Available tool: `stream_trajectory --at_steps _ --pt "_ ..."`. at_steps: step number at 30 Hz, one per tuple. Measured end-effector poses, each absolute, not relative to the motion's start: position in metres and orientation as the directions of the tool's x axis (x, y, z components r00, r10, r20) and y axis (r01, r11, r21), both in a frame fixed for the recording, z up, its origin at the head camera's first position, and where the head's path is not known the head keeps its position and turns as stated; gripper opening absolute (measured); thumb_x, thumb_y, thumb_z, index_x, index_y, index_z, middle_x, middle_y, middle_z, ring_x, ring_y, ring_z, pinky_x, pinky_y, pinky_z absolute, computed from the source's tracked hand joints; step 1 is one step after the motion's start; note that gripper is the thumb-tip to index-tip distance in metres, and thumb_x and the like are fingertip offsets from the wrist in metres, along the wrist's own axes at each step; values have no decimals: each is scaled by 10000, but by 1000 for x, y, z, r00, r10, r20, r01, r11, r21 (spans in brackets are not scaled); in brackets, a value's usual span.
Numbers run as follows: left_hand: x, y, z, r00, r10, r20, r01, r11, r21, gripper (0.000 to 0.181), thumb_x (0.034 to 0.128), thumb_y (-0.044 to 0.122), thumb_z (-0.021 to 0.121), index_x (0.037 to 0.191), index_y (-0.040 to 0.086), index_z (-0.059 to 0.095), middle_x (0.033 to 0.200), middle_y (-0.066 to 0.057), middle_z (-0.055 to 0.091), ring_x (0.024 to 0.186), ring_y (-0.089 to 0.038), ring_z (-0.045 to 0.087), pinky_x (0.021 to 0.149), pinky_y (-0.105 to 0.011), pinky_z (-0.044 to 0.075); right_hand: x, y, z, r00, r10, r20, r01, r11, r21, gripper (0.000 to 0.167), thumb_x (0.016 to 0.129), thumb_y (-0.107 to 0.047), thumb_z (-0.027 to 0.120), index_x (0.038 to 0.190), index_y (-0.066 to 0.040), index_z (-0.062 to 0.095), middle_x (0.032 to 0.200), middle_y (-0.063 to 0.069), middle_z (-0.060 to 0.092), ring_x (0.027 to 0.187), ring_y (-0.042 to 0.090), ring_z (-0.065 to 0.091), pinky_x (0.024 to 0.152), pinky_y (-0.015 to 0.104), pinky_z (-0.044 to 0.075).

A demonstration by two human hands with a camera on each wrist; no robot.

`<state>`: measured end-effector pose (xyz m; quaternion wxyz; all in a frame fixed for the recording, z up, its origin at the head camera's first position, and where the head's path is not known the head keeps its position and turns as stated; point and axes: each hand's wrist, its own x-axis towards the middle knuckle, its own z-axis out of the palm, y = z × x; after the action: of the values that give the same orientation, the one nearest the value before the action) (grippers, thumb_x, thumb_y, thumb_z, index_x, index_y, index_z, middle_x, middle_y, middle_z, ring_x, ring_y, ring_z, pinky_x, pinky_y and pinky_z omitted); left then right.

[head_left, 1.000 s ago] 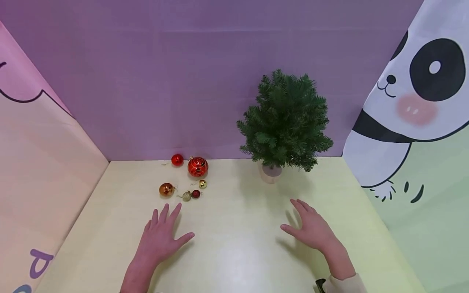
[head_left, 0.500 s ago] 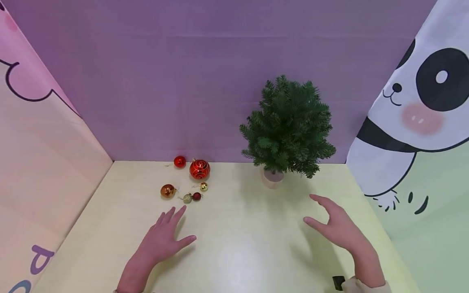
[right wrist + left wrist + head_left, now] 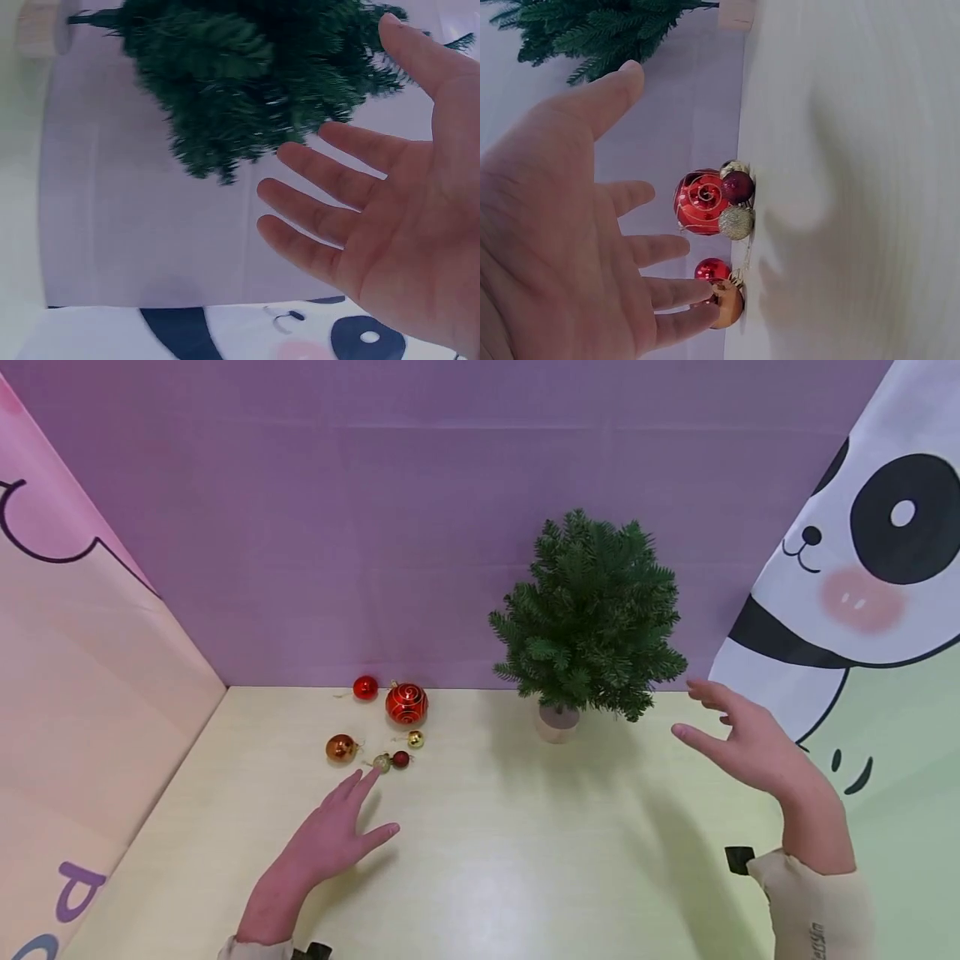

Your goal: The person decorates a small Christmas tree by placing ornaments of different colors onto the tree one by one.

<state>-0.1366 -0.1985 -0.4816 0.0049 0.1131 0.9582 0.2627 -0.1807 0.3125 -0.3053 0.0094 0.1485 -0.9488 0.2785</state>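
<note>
My left hand (image 3: pixel 330 835) hovers over the table just in front of several Christmas baubles, fingers spread and holding nothing. Nearest its fingertips are a glittery pale gold bauble (image 3: pixel 736 223) and a dark red one (image 3: pixel 401 759). Behind them lie a small shiny gold bauble (image 3: pixel 416 739), a large red bauble with gold swirls (image 3: pixel 407 703), a plain red one (image 3: pixel 365 687) and an orange-gold one (image 3: pixel 341 748). My right hand (image 3: pixel 757 743) is raised to the right of a small artificial Christmas tree (image 3: pixel 588 618), its fingers extended and nothing in it. The tree stands upright on a round pale base (image 3: pixel 557 724).
A pale table (image 3: pixel 480 860) backs onto a purple cloth wall (image 3: pixel 375 527). Printed cloths flank it: pink at the left (image 3: pixel 90 677), and one with a panda (image 3: pixel 855 577) at the right.
My right hand has moved right, up and toward the tree's right side. The left hand has shifted only slightly, its fingertips now nearer the glittery bauble. Tree and baubles stay put.
</note>
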Motion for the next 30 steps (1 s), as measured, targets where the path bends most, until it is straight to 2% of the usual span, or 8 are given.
stream_trajectory --at_steps 8,15,19,24,30 --pt "-133 -200 -474 -972 232 44 217 806 551 839 883 485 671 1538 143 272 1510 -251 298 1354 -451 314 1016 -619 323 -200 305 -271 -952 -277 128 -303 811 -500 788 937 -376 642 1540 -92 224 1520 207 294 1272 496 351 979 615 319" --pt "-128 -204 -475 -973 228 25 203 805 557 762 895 406 685 1495 73 353 1507 -270 287 1347 -470 310 1005 -627 329 -218 297 -251 -954 -260 148 -299 819 -489 858 926 -420 637 1559 -110 148 1573 182 174 1414 408 174 1040 651 209" --pt "-128 -205 -478 -968 251 13 206 764 611 768 902 418 675 1502 79 336 1514 -271 265 1351 -463 307 1016 -624 320 -230 290 -240 -951 -263 164 -310 821 -480 902 926 -456 617 1570 -149 65 1591 181 97 1436 395 114 1045 669 177" --pt "-127 -205 -478 -957 290 5 211 686 696 769 909 417 668 1510 87 319 1528 -257 241 1380 -432 272 1052 -604 284 -244 282 -229 -946 -279 165 -324 790 -521 941 928 -461 609 1566 -215 -37 1613 112 -19 1461 335 23 1067 664 134" --pt "-126 -203 -475 -950 311 9 202 594 779 737 912 351 684 1499 79 332 1524 -194 292 1389 -391 270 1068 -587 271 -263 271 -221 -945 -288 153 -323 771 -548 932 923 -491 597 1562 -274 -46 1616 51 -55 1466 293 -21 1073 672 103"
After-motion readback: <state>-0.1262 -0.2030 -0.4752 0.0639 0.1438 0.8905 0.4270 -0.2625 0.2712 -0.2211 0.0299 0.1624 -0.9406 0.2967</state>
